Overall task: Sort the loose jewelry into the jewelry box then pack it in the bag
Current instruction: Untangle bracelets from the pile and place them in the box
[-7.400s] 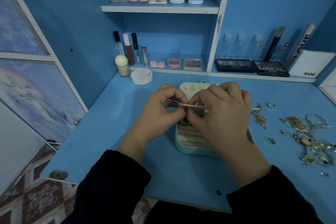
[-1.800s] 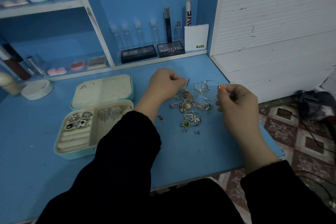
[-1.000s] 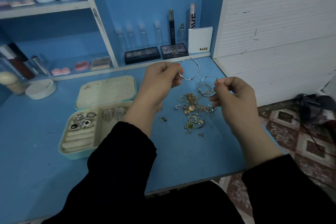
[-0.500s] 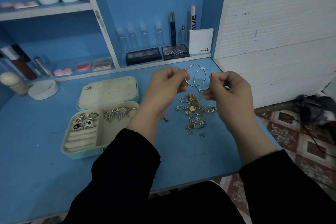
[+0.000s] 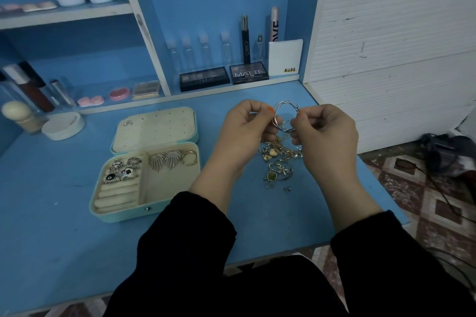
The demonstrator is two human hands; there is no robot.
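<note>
- The blue table [image 5: 64,252] is nearest to the person.
- The jewelry box [image 5: 123,217] lies open on it, at about 8 o'clock from the hands. Rings sit in its left part. Two leaf-shaped earrings and a gold ring sit in its right part.
- A small pile of loose jewelry [image 5: 278,159] lies on the table at 6 o'clock, just under the hands. It is not sorted yet.
- The left hand [image 5: 242,136] and right hand [image 5: 324,136] both pinch two silver hoop earrings [image 5: 283,122] with curled fingers, up in the air.
- Far back at 12 o'clock, makeup palettes [image 5: 248,73] sit on a shelf.
- I think the sorting is about half done. No bag shows, so packing is left.
</note>
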